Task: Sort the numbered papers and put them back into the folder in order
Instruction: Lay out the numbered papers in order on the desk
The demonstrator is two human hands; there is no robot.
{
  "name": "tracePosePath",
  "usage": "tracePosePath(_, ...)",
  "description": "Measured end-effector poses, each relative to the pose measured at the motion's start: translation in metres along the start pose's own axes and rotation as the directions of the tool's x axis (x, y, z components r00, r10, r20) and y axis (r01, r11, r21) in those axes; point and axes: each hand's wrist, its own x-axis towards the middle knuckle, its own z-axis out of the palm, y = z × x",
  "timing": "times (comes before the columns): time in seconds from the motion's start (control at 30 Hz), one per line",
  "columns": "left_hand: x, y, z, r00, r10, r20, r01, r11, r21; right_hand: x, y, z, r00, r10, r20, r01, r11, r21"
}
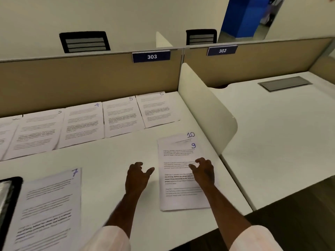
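Note:
Printed sheets with handwritten blue numbers lie on the white desk. Along the back is a row: sheet 4, sheet 5, sheet 6, and further sheets to the left, partly cut off. Sheet 7 lies at the front left. Sheet 9 rests on sheet 10, whose top edge shows above it. My right hand rests on sheet 9 with fingers loosely curled. My left hand hovers just left of that sheet, fingers relaxed, holding nothing. The black folder shows at the left edge.
A beige partition with the label 303 runs behind the desk. A cream side divider stands at the desk's right edge, with a neighbouring desk beyond it. Two black chair backs show over the partition.

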Motion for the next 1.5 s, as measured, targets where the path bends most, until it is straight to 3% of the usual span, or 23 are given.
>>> tracePosePath(0.2,-0.003,0.029,0.053,0.983,-0.181,0.023,0.180,0.982,0.059,0.034,0.030,-0.012,0.996,0.023,0.083,-0.017,0.997,-0.078)
tracePosePath(0.37,-0.005,0.043,0.072,0.971,-0.241,-0.005,0.238,0.956,0.169,0.044,0.027,-0.010,0.991,0.071,0.115,-0.059,0.993,-0.100)
tracePosePath(0.6,-0.005,0.057,0.085,0.939,-0.335,0.073,0.332,0.942,0.056,0.057,0.026,-0.004,0.961,0.213,0.175,-0.220,0.975,0.022)
tracePosePath(0.8,0.000,0.052,0.084,0.951,-0.299,0.080,0.303,0.951,-0.056,0.067,0.019,-0.010,0.959,0.186,0.215,-0.212,0.971,0.105)
tracePosePath(0.9,0.005,0.053,0.085,0.961,-0.275,0.029,0.276,0.959,-0.066,0.069,0.014,-0.015,0.982,0.135,0.128,-0.127,0.990,-0.068)
tracePosePath(1.03,0.006,0.066,0.093,0.963,-0.269,-0.014,0.267,0.961,-0.073,0.071,0.012,-0.015,0.981,0.120,0.153,-0.095,0.982,-0.160)
tracePosePath(1.23,0.003,0.072,0.104,0.963,-0.270,0.001,0.270,0.962,-0.028,0.075,0.009,-0.013,0.973,0.151,0.177,-0.147,0.988,-0.038)
tracePosePath(1.5,-0.003,0.073,0.105,0.962,-0.274,0.011,0.271,0.944,-0.186,0.067,0.010,-0.013,0.993,0.100,0.067,-0.095,0.993,-0.066)
